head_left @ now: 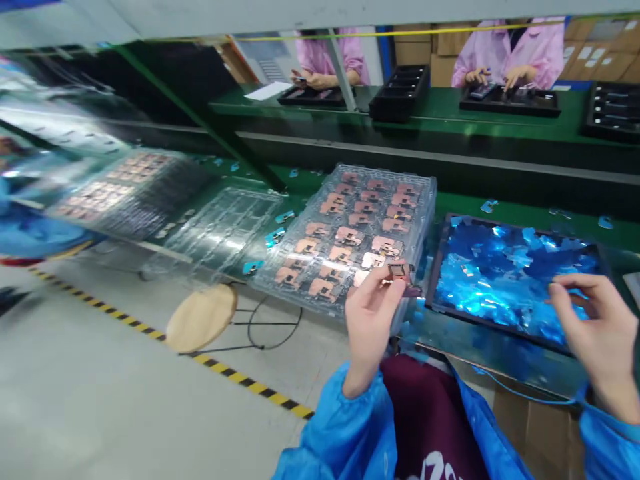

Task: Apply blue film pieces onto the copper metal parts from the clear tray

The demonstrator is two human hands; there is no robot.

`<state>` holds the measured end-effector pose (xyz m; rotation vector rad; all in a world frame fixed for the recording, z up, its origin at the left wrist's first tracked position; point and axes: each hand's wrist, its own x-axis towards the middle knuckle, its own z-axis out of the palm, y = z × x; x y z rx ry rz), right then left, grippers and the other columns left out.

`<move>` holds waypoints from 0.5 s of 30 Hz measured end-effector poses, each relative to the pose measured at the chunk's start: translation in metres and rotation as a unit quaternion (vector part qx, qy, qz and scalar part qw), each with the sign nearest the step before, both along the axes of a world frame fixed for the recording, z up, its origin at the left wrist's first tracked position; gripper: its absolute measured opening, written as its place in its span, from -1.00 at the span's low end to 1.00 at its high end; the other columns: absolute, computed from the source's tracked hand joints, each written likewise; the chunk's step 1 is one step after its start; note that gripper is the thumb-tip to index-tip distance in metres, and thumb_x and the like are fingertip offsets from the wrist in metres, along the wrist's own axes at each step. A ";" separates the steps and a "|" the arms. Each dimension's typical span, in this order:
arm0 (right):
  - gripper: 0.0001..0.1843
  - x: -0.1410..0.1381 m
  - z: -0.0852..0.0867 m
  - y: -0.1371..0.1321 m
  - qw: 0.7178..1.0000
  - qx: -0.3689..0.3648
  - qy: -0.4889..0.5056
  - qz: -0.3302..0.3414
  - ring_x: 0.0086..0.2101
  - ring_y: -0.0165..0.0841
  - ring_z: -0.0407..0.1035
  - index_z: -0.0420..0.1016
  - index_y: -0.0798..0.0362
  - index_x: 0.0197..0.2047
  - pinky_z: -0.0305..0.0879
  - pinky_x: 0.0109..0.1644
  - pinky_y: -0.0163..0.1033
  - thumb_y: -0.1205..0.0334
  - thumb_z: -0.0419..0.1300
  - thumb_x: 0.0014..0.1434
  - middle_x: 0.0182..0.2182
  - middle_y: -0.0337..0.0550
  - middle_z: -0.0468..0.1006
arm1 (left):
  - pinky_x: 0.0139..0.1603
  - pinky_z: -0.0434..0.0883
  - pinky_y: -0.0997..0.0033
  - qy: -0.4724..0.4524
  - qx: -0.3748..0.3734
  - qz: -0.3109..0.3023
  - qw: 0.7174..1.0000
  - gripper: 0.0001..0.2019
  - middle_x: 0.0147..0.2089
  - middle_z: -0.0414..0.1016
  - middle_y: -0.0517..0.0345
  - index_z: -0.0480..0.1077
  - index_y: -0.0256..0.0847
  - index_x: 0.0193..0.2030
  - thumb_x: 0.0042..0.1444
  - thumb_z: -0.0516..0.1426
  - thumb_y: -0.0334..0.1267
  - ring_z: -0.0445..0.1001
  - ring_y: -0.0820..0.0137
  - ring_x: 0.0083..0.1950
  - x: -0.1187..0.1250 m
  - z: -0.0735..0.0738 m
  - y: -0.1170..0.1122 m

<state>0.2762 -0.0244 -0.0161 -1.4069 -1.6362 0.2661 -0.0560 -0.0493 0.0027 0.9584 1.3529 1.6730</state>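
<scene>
My left hand [371, 313] pinches a small copper-coloured flex part [399, 270] just above the near edge of a clear plastic tray [425, 200] that holds rows of the same copper parts. My right hand [597, 327] hovers over the right end of a black tray [434, 267] heaped with shiny blue film scraps [505, 267]. Its fingers are curled with thumb and forefinger close together; whether they hold anything is not visible. Both wrists wear blue sleeves.
Empty clear trays [225, 227] and another filled tray [125, 187] lie to the left on the green bench. A round wooden stool [201, 317] stands on the floor beside yellow-black tape. Across the bench two people in pink coats work over black trays [510, 100].
</scene>
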 end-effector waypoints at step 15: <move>-0.64 0.136 -0.059 0.084 0.939 -0.256 -0.230 0.011 -0.41 0.14 0.63 0.71 -0.21 -0.25 0.52 -0.32 0.22 -0.26 0.25 0.27 -0.32 0.14 0.73 | 0.12 0.51 0.08 0.520 -0.057 -0.101 0.846 -0.64 -0.07 0.68 0.05 0.62 -0.12 -0.09 0.34 0.13 0.09 0.56 0.12 -0.03 -0.170 0.002 0.074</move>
